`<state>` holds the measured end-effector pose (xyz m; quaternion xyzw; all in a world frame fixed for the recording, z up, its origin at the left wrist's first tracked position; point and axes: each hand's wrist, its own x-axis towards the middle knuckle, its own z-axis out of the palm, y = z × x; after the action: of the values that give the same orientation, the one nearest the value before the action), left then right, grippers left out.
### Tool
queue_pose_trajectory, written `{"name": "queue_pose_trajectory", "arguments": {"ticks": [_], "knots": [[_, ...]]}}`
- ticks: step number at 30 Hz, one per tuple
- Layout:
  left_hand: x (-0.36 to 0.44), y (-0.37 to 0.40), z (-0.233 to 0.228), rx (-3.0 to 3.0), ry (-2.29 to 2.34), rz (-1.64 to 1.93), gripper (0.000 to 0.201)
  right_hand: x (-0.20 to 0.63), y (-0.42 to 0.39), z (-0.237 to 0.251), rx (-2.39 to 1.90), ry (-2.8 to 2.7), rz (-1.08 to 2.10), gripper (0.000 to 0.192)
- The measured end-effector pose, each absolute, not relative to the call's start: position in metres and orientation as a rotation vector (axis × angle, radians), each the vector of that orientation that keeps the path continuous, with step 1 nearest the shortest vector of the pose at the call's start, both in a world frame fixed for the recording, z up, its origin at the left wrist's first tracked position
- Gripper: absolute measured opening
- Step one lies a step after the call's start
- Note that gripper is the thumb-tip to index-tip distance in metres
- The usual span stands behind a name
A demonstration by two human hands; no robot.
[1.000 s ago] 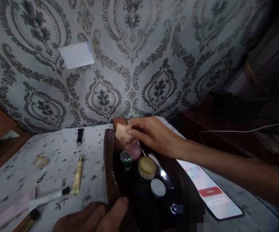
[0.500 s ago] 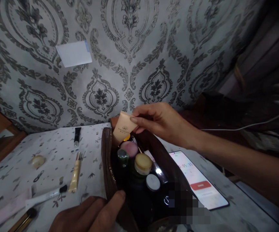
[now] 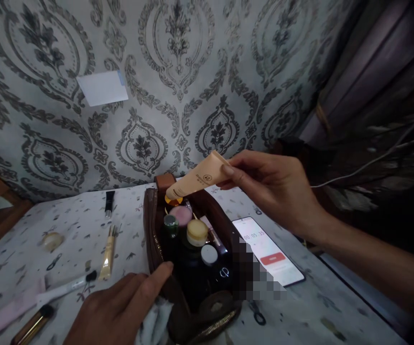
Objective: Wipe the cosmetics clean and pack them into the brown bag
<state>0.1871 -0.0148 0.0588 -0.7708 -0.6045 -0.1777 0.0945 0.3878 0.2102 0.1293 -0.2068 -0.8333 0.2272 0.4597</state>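
Fingers of the right hand pinch a peach tube by its flat end, its long axis pointing toward eight o'clock over the open brown pouch, whose near rim the left hand grips.

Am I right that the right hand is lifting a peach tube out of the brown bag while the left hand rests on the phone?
Not quite. In the head view the left hand grips the brown bag at its edge; the phone lies untouched. The right hand holds the peach tube.
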Motion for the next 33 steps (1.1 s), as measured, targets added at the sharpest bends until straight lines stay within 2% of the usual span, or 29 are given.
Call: {"name": "queue_pose_trajectory", "arguments": {"ticks": [6, 13, 23, 28, 33], "knots": [[0.185, -0.017, 0.064, -2.325, -1.797, -0.532, 0.051, 0.391, 0.207, 0.118, -0.53, -2.063, 0.437, 0.019], [0.186, -0.021, 0.07, -2.37, -1.821, -0.511, 0.077, 0.394, 0.209, 0.116, -0.585, -2.034, 0.429, 0.021], [0.19, -0.02, 0.075, -2.361, -1.836, -0.575, 0.076, 0.396, 0.201, 0.123, -0.534, -2.054, 0.292, 0.018], [0.189, -0.021, 0.078, -2.364, -1.845, -0.701, 0.065, 0.4, 0.199, 0.132, -0.554, -2.014, 0.37, 0.019], [0.187, 0.006, 0.119, -2.187, -2.105, -0.995, 0.04, 0.405, 0.186, 0.156, -0.548, -2.001, 0.39, 0.018]]}}
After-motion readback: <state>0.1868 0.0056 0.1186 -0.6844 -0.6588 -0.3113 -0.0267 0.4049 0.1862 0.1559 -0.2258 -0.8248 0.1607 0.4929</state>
